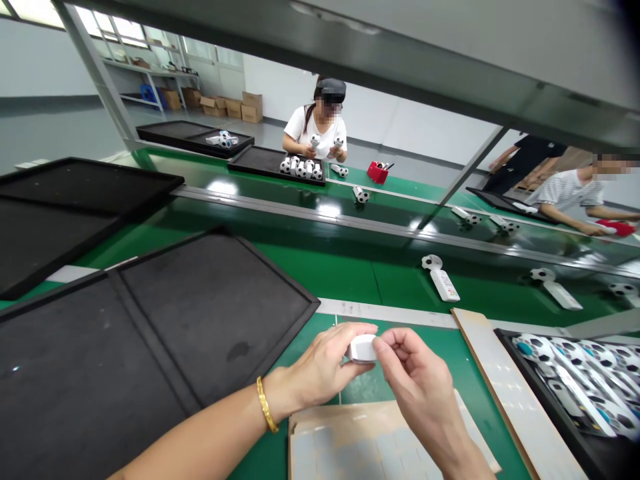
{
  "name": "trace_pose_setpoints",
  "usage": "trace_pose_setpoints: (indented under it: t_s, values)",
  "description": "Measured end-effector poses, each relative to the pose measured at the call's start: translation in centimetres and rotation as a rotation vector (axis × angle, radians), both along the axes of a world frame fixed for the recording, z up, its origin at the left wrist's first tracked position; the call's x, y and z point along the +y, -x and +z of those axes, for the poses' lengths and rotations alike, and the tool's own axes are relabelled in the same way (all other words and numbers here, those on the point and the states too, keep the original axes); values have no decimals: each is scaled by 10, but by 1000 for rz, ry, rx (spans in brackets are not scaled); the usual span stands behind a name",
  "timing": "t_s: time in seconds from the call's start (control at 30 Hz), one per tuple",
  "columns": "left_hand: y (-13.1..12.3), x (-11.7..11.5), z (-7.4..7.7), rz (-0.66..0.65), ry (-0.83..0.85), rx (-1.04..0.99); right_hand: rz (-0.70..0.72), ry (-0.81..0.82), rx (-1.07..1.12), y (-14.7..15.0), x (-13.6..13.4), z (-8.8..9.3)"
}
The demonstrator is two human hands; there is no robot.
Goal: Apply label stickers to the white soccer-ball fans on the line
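Left hand (317, 367) closed on a small white plastic piece (363, 348), apparently a casing though fingers hide its shape, right hand (415, 377) pinching its other end, both held above the green conveyor belt (360, 385).

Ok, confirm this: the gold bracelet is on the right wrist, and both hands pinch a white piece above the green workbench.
Wrong wrist: the gold bracelet is on the left wrist, as the head view shows, not the right. The rest stands: the left hand and the right hand pinch the white piece above the green workbench.
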State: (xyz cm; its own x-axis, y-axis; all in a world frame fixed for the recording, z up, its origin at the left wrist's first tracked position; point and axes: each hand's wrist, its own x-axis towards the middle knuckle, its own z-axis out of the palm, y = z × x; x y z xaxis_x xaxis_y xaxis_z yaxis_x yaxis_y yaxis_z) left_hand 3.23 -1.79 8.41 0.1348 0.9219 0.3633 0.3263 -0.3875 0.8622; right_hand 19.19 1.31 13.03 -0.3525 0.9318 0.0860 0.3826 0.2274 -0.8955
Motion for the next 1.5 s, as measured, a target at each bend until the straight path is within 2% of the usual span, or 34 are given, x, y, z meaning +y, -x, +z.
trace_pose_setpoints:
  t_s: [0.3,1.27,1.4,1.5]
  values:
    - [0,0,2,2,-2,14,-24,80,67,0,-2,2]
    - [-1,2,0,-17,-30,14,-16,12,-30,-2,-1,-1]
    - [0,0,-1,-11,-33,16,-41,-69,-44,4,-6,-7]
    - [-1,-2,-7,21,-62,17,-121,-204,-72,13,-10,-21]
